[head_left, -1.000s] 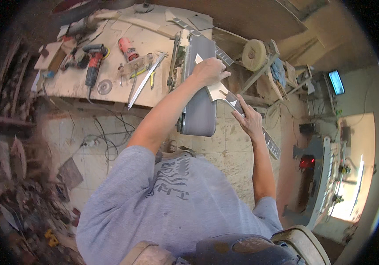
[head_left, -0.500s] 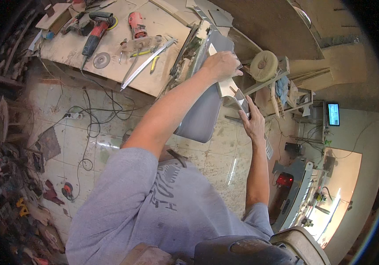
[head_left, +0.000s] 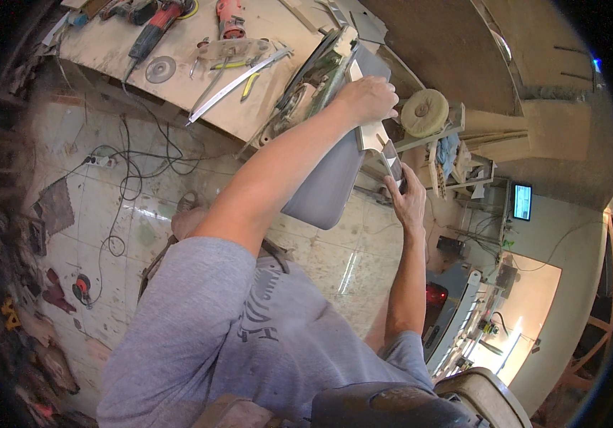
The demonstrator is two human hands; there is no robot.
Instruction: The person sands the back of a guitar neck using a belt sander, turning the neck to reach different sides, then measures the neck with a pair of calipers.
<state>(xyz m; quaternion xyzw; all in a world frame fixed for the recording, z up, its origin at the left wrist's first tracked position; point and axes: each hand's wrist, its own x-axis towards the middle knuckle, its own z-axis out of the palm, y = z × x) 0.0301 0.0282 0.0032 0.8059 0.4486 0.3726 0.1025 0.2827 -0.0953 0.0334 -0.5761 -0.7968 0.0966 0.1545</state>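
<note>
A long grey sanding belt [head_left: 321,192] runs over a belt sander that stands at the right end of the workbench. Against the belt lies a pale, flat workpiece [head_left: 373,137] with a notched, darker end; its exact kind I cannot tell. My left hand [head_left: 369,100] is closed over its upper part, knuckles up, with the fingers curled round the far edge. Lower and to the right, my right hand [head_left: 411,196] grips the dark end between thumb and fingers. Part of the workpiece is hidden under my left hand.
On the workbench [head_left: 107,53] lie a red angle grinder [head_left: 155,30], a grey disc [head_left: 160,69], another red power tool [head_left: 231,20], yellow-handled pliers [head_left: 250,87] and a white strip [head_left: 239,85]. A round buffing wheel [head_left: 423,113] sits beyond the sander. Cables [head_left: 132,167] trail across the tiled floor.
The whole view has shifted a little, so bench and floor sit differently. Both hands keep their hold on the workpiece, which stays against the belt.
</note>
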